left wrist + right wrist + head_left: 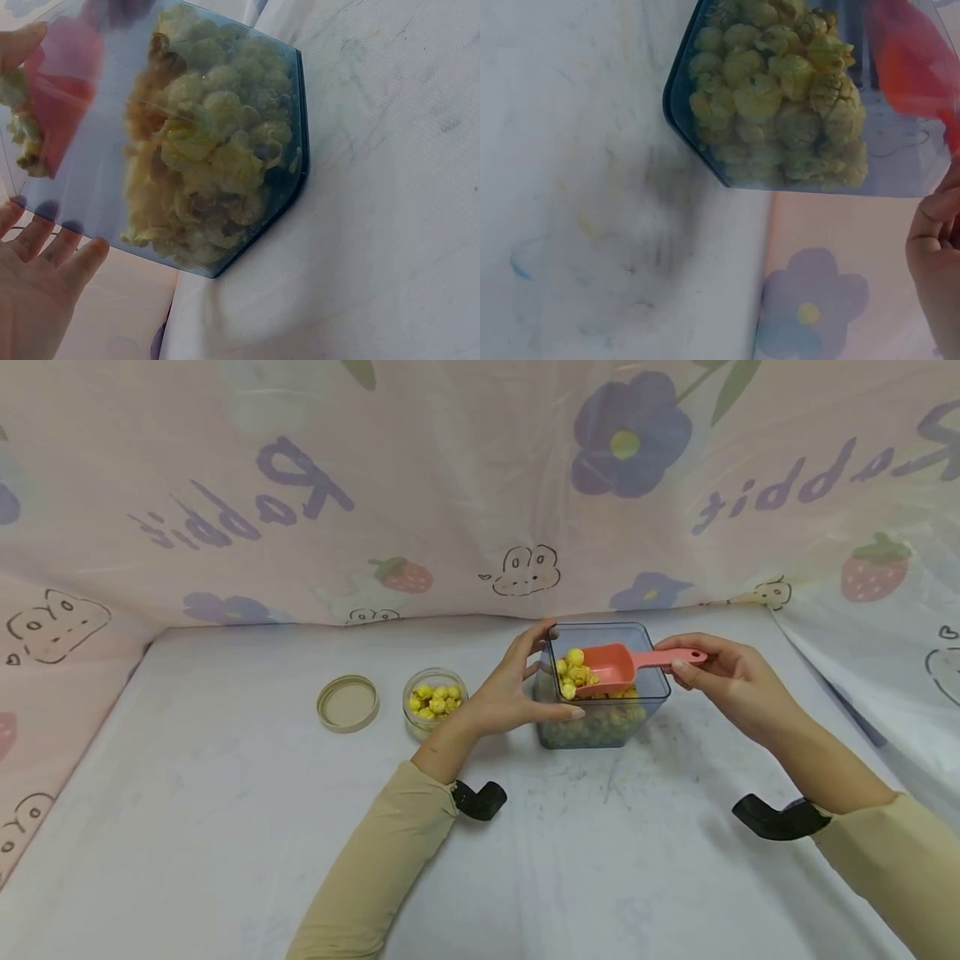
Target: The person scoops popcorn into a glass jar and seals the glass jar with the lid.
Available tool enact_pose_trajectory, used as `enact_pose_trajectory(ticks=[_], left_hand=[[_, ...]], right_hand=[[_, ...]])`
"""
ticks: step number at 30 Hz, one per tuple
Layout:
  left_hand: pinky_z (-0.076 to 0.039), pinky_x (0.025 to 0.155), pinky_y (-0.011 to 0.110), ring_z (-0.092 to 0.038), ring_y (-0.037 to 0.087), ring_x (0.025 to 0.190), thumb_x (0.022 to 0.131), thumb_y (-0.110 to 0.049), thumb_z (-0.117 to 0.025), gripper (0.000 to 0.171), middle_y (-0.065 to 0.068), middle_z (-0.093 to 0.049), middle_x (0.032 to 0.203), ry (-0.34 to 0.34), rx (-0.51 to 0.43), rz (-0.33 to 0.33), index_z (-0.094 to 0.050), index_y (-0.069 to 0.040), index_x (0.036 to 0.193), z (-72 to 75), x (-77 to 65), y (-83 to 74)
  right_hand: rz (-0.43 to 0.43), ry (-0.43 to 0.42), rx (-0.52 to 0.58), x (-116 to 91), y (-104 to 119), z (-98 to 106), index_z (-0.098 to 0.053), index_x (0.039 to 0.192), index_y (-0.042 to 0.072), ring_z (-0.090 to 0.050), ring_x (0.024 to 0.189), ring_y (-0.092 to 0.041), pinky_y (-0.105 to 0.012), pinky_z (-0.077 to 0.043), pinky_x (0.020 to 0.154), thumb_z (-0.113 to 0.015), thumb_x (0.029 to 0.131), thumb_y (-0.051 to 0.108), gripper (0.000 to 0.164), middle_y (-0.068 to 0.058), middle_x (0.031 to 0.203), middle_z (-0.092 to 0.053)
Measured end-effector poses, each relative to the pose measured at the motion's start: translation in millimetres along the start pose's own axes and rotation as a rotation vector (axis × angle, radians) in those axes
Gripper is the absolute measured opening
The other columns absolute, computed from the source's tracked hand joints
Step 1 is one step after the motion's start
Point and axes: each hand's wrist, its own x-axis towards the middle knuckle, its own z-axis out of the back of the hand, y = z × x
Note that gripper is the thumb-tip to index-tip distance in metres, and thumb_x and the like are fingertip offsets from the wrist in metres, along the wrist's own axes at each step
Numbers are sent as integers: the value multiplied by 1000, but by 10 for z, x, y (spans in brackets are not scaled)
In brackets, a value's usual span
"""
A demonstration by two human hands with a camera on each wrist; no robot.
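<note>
A clear bluish plastic container (654,697) stands on the table, its lower part filled with yellow popcorn (780,97). My left hand (501,692) grips its left side, thumb along the near wall and fingers at the far left corner. With thumb and fingers, my right hand (738,681) pinches the handle of a pink-red scoop (613,665) at the container's right rim. The scoop's bowl lies inside the container's upper part, and several popcorn pieces (576,675) sit at its front end. Through the wall, the left wrist view shows the scoop above the popcorn heap.
Left of the container stands a small round clear jar (417,725) with popcorn in it. A round lid (348,705) lies farther left on the white-covered table (225,793). A printed curtain (450,510) hangs along the back.
</note>
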Motion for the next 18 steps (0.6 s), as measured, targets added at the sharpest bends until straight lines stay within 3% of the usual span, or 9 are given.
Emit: enact_pose_trajectory(ticks=[10, 18], left_hand=[[-27, 117, 43, -24, 22, 142, 74, -13, -83, 105, 8, -23, 152, 9, -5, -20, -14, -25, 152, 2, 14, 11], [-27, 117, 41, -25, 15, 140, 74, -13, -83, 106, 0, -24, 151, 0, -5, 11, -14, -27, 152, -3, -4, -6]], right_hand=[[72, -19, 178, -22, -31, 8, -63, 114, 2, -53, 78, -12, -15, -47, 69, -47, 95, -10, 28, -2, 89, -58], [98, -32, 320, -37, -68, -15, -63, 114, -2, -58, 81, -11, -16, -51, 75, -45, 95, -12, 28, -4, 96, -61]])
